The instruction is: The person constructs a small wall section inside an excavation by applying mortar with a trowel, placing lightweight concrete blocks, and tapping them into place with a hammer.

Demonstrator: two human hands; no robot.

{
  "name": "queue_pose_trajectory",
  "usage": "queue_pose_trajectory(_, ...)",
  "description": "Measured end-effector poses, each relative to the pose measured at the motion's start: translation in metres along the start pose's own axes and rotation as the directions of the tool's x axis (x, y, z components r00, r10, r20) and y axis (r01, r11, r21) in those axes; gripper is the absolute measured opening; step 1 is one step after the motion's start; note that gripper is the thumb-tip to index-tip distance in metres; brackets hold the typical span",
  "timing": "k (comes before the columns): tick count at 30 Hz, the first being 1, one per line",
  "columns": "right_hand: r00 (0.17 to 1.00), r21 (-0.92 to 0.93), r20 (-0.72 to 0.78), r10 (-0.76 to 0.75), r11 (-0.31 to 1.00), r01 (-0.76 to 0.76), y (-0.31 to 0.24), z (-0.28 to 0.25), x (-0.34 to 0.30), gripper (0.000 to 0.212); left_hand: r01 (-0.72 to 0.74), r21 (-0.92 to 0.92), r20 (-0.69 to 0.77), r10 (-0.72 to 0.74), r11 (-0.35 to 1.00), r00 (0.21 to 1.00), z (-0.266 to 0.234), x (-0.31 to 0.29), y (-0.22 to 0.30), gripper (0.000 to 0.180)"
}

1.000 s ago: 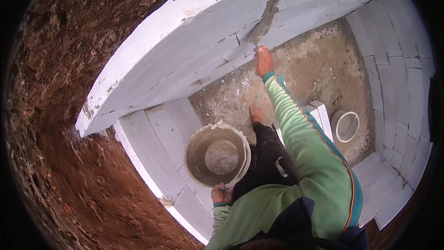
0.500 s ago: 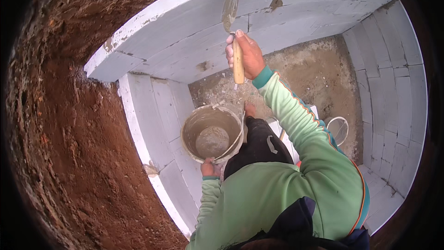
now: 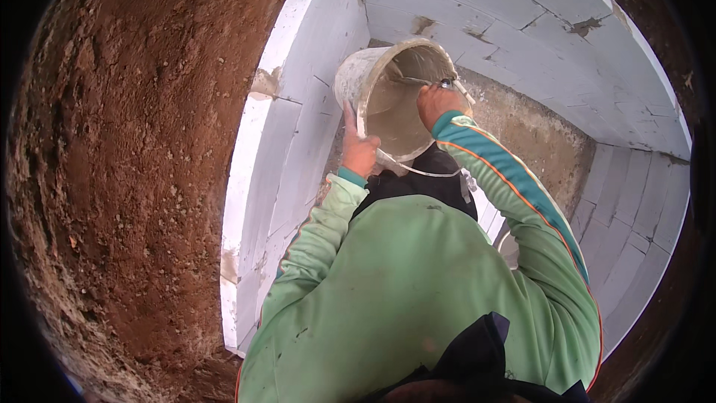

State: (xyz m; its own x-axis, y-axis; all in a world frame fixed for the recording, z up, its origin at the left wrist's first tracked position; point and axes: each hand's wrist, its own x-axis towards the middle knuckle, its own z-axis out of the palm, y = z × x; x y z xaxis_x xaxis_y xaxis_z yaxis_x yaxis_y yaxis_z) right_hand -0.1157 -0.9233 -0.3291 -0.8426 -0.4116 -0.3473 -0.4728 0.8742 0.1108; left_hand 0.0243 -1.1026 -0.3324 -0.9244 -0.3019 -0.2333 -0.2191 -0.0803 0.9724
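Observation:
A mortar-smeared pale bucket is tilted, its mouth turned toward me. My left hand grips its near left rim, with the fingers lying along the outer wall. Wet grey mortar coats the inside. At the right of the bucket's mouth, my right hand is closed around a trowel, whose blade reaches into the bucket. Most of the trowel's handle is covered by my fist. The bucket's wire handle hangs down below the rim.
Low walls of pale grey blocks enclose me, with mortar smears on their joints. Reddish-brown soil rises outside the left wall. A rough, dirty floor lies beyond the bucket. Another pale container shows partly behind my right arm.
The bucket has gone from upright to tilted and higher in view. My right hand has brought the trowel down from the far wall into the bucket. My left hand still grips the rim.

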Motion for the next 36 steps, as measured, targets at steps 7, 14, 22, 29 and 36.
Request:
queue_pose_trajectory(7, 0.793, 0.612, 0.527, -0.305, 0.783, -0.106, -0.010, -0.011, -0.038, 0.061, 0.095, 0.067, -0.225, -0.078, 0.993, 0.971, 0.029, -0.006, -0.031, 0.107)
queue_pose_trajectory(14, 0.531, 0.734, 0.658, -0.534, 0.609, -0.298, 0.045, -0.053, 0.016, 0.085, 0.163, -0.610, -0.274, -0.399, 0.776, 0.875, 0.021, -0.027, -0.051, 0.095)
queue_pose_trajectory(22, 0.437, 0.746, 0.560, -0.704, 0.658, 0.103, -0.002, -0.212, 0.156, 0.039, 0.036, -0.912, -0.237, -0.596, 0.408, 0.767, 0.037, -0.027, -0.040, 0.055)
queue_pose_trajectory(29, 0.364, -0.122, -0.251, -0.897, 0.403, 0.907, -0.059, -0.212, 0.296, 0.028, -0.285, -0.850, -0.516, -0.591, 0.443, 0.621, 0.084, -0.037, -0.029, 0.055)
queue_pose_trajectory(36, 0.540, -0.211, -0.449, -0.712, 0.672, 0.710, 0.010, -0.129, 0.383, 0.026, -0.409, -0.859, -0.485, -0.744, 0.306, 0.460, 0.104, -0.116, -0.055, 0.054)
